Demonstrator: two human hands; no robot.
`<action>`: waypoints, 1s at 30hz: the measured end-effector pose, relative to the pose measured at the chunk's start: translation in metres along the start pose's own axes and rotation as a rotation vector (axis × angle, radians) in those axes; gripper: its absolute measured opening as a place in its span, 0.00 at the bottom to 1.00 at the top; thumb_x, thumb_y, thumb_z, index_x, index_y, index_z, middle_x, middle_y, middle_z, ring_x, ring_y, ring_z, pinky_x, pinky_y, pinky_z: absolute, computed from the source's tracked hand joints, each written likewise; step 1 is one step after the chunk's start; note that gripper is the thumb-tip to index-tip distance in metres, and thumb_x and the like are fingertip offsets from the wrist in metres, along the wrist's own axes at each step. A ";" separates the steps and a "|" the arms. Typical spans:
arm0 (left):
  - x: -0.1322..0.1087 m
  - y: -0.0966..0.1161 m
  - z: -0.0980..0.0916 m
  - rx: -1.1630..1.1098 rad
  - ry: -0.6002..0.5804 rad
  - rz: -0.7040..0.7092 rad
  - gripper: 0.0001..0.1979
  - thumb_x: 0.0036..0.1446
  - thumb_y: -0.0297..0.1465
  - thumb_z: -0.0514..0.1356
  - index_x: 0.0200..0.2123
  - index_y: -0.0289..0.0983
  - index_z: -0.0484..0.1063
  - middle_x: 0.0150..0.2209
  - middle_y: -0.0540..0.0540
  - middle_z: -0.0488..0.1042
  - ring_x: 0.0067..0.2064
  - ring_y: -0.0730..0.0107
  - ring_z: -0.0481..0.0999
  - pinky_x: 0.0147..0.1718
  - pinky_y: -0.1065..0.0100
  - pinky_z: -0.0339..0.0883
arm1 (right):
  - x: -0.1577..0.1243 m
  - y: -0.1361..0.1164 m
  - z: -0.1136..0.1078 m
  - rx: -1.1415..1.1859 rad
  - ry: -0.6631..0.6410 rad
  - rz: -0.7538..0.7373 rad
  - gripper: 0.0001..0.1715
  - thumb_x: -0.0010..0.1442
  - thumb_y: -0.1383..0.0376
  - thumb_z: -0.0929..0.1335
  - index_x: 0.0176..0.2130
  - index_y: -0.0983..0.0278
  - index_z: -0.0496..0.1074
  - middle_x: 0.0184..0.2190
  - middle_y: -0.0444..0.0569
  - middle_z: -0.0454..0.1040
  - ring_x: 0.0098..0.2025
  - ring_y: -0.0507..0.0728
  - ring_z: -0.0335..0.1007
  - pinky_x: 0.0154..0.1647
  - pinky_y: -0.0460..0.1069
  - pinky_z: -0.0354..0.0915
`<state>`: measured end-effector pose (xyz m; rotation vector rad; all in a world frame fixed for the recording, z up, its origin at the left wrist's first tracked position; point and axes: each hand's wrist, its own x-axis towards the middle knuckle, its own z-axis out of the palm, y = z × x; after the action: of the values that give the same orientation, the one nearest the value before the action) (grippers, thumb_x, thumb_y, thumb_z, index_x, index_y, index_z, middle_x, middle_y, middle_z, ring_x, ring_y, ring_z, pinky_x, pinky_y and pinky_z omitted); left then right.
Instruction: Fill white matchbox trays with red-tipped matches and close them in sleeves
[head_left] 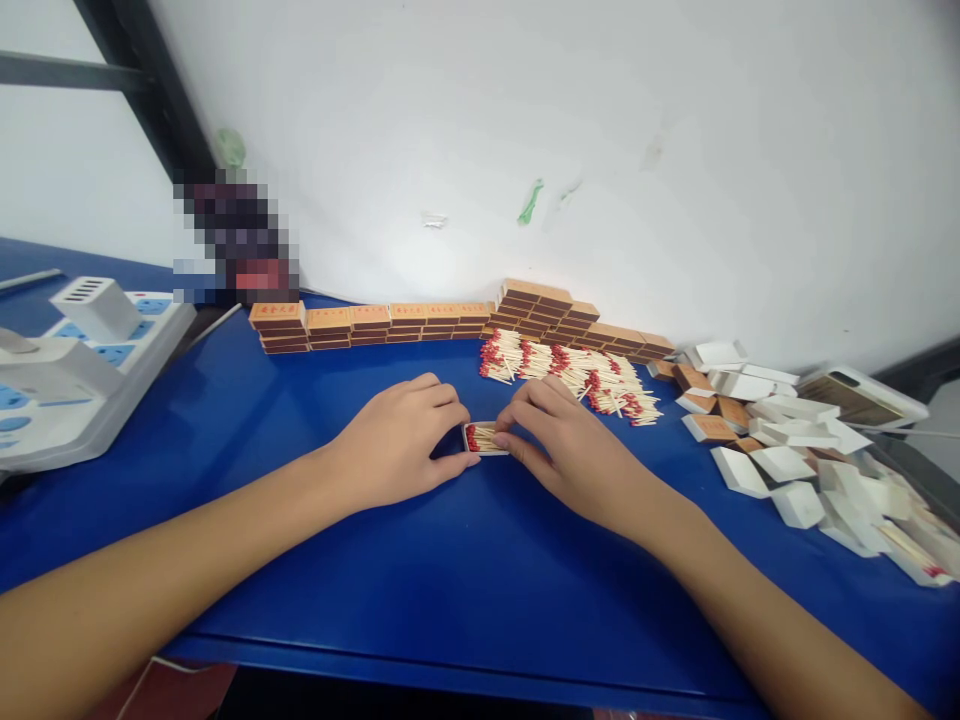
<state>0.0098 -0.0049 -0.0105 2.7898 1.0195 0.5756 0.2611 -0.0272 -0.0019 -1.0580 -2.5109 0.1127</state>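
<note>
On the blue table in front of me lies a small white matchbox tray (489, 453), with red-headed matches (482, 436) lying lengthwise in it. My left hand (409, 437) holds the tray's left end between thumb and fingers. Over the right end bends my right hand (562, 445), its thumb and fingertips closed together on the matches there; the hand covers that end of the tray. Just behind the right hand is a pile of loose matches (574, 372), spread in several bunches with red heads.
Along the wall runs a stacked row of closed matchboxes (397, 322). At right lie loose white trays (799, 505) and brown sleeves (709, 428) in a heap, with a phone-like object (862, 397) behind. A power strip (124, 375) with plugs stands at left.
</note>
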 end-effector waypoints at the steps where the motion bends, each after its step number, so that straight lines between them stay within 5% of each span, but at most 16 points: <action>1: 0.000 0.000 0.000 -0.003 0.000 0.000 0.13 0.71 0.41 0.66 0.45 0.36 0.80 0.44 0.43 0.81 0.49 0.55 0.78 0.50 0.56 0.74 | 0.000 -0.001 0.001 0.005 0.002 0.000 0.06 0.77 0.66 0.67 0.44 0.60 0.74 0.44 0.54 0.75 0.48 0.64 0.69 0.50 0.60 0.71; 30: -0.001 0.001 0.001 -0.024 -0.004 0.041 0.13 0.71 0.40 0.66 0.45 0.35 0.81 0.44 0.42 0.81 0.49 0.56 0.78 0.49 0.57 0.74 | 0.004 0.000 0.008 0.151 0.007 0.048 0.06 0.73 0.68 0.71 0.40 0.60 0.73 0.42 0.52 0.74 0.47 0.62 0.70 0.50 0.58 0.70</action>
<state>0.0102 -0.0062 -0.0117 2.7956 0.9509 0.5834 0.2559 -0.0239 -0.0079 -1.0555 -2.4280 0.3075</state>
